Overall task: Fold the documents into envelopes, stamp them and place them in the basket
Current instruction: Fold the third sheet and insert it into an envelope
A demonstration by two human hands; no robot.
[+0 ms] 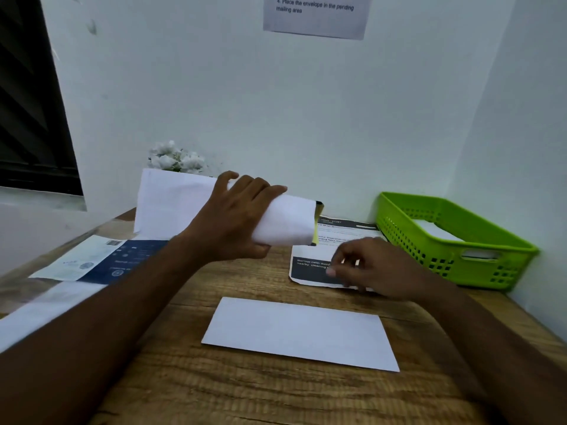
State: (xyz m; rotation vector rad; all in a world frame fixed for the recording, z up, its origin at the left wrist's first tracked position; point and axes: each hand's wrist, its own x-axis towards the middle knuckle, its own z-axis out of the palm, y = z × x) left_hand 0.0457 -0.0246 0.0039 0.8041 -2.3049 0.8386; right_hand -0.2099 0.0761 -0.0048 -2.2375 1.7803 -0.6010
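Wooden table (270,397), one envelope (302,332), one basket (429,240); left hand (236,219) grips document (291,222).

You're at an office mailing corner: a wooden desk (276,394), an instruction sheet (316,16) on the wall above it.

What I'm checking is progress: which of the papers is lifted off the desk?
The white sheet curled in the left hand, held above the desk. The blank envelope, the printed page and the blue leaflet all lie flat.
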